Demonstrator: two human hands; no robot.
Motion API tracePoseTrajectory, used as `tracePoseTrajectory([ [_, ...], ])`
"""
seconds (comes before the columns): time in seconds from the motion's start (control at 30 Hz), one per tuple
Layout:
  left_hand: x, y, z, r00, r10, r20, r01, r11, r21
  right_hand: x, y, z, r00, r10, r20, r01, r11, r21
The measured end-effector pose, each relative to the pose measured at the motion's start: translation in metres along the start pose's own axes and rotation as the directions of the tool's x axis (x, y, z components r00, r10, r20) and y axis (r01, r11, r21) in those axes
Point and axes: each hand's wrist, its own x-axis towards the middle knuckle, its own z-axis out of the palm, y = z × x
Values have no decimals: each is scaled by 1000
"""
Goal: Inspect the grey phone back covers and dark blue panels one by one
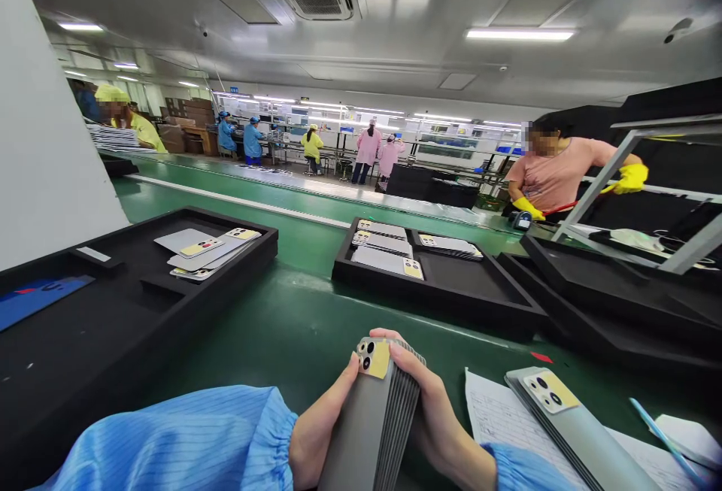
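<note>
Both my hands grip one stack of grey phone back covers (372, 416) with a yellow-taped camera corner, held low in front of me over the green belt. My left hand (319, 427) clasps its left side, thumb on the top cover. My right hand (437, 416) wraps the right edge, fingers over the top end. Blue sleeves cover both wrists. A second stack of the same covers (569, 419) lies to the right on a printed paper sheet (496, 416).
A black foam tray (113, 303) at left holds a few covers (206, 250); another black tray (451, 292) ahead holds several more. More black trays and a metal frame (637, 198) stand at right, where a person in yellow gloves (558, 171) works. Other workers stand far behind.
</note>
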Motion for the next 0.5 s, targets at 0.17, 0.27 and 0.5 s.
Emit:
tracePoseTrajectory([
  [0.17,4,-3,-6,998,-43,-40,44,998,43,-1,-3,2,1000,-4,-10,3,996,-92],
  [0.27,5,-3,-8,997,-51,-52,54,997,59,-1,-4,2,1000,-7,11,8,993,-114],
  [0.5,4,-2,-7,997,-20,-68,24,998,57,1,-5,-4,990,-19,143,30,997,-71],
])
